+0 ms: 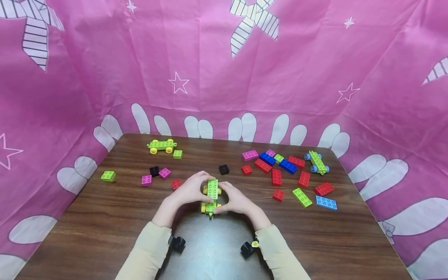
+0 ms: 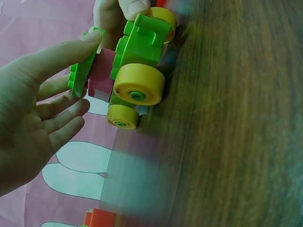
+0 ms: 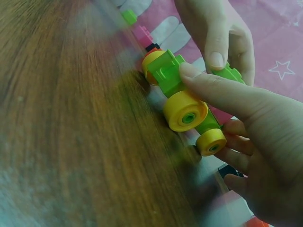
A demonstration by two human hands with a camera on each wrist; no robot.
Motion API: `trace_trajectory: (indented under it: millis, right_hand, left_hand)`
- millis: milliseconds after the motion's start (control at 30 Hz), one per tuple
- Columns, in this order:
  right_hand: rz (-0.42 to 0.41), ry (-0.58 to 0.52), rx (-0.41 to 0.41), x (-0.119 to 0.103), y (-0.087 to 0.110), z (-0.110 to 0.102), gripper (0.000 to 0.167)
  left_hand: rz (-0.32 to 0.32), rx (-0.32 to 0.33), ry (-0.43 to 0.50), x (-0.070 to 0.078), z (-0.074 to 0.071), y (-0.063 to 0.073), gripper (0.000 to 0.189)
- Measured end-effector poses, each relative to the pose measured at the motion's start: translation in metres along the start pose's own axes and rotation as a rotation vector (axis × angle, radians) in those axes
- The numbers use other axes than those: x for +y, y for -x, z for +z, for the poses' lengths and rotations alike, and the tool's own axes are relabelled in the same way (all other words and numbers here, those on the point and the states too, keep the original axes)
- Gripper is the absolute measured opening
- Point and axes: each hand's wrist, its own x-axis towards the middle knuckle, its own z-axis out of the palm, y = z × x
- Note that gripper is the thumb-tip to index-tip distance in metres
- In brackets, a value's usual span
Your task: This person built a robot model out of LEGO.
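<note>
Between the two hands stands a lime-green toy car base (image 1: 210, 209) with yellow wheels (image 2: 139, 85). A pink brick (image 2: 101, 71) sits on its studs, mostly hidden from above. My left hand (image 1: 190, 189) pinches a long lime-green brick (image 1: 212, 189) between thumb and fingers, right over the pink brick and slightly tilted against it in the left wrist view. My right hand (image 1: 237, 199) grips the car base, its thumb on the near end and its fingers round the far end.
Loose red, blue, pink and green bricks (image 1: 276, 177) lie to the right, near a green car base with blue wheels (image 1: 316, 162). Another yellow-wheeled base (image 1: 162, 145) stands at the back left. A black brick (image 1: 224, 169) lies just beyond the hands; several small bricks (image 1: 147, 180) lie left.
</note>
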Motion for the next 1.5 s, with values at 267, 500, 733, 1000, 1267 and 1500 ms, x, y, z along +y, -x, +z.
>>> trace_trajectory:
  millis: [267,500,733,1000,1267,1500]
  right_hand:
    - [0.001,0.009,0.002,0.0003,-0.0011,-0.0002,0.092]
    - [0.003,0.018,0.002,0.0005,-0.0012,-0.0009,0.092]
    - [0.006,0.018,-0.001,-0.0012,-0.0001,-0.0017,0.093]
    - [0.013,0.012,-0.005,-0.0022,0.0005,-0.0016,0.092]
    - [0.014,0.000,-0.008,-0.0028,0.0006,-0.0012,0.091]
    - [0.031,-0.005,-0.013,-0.0037,0.0005,-0.0012,0.092]
  left_hand:
    - [-0.004,0.002,-0.019,0.0026,-0.0013,0.0005,0.069]
    - [-0.014,-0.012,0.004,0.0028,0.0002,0.0003,0.070]
    - [-0.026,-0.014,0.005,0.0017,0.0004,0.0009,0.072]
    - [-0.039,0.013,0.020,0.0032,-0.0009,0.0016,0.069]
    - [-0.015,0.032,0.030,0.0047,-0.0019,0.0028,0.068]
    - [-0.037,0.034,0.037,0.0054,-0.0016,0.0024,0.066]
